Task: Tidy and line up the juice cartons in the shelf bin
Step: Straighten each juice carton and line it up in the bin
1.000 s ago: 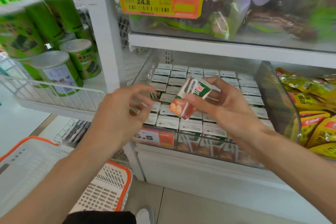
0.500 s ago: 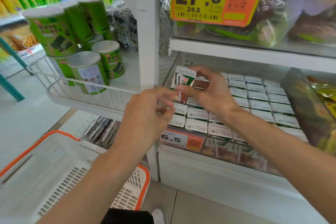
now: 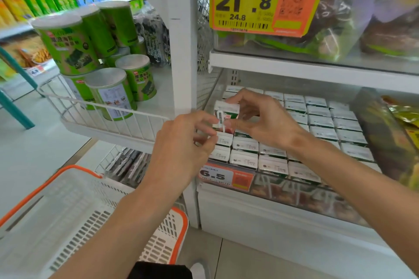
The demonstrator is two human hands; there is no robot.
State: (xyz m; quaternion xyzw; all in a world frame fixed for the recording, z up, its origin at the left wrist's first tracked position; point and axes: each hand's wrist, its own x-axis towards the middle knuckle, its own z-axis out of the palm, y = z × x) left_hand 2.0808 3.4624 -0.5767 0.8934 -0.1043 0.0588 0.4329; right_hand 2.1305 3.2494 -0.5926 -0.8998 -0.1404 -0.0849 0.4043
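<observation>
Right hand has the juice carton pinched, thumb on the near face and the other fingers curling over the top and back. The carton's upright, white top up, with a green band and a little red logo. A wrapped white straw is stuck to the side facing us. It's held just above the front-left corner of the shelf bin, close to the bin's left wall.

Left hand comes in from the left with its fingers curled. The tips sit right up against the lower left edge of the held carton and the front row below it. Honestly can't tell if it's gripping anything or just touching.

The packed cartons fill the bin in neat rows, white tops up, all the way to the back. An orange price tag reading 6.5 is clipped on the bin's clear front at the left end.

Other stuff around:
- a big yellow sign saying 21.8 on the shelf above
- green canisters stacked behind a white wire rack on the left
- yellow snack bags just right of the bin
- a white shopping basket with an orange rim down at lower left
</observation>
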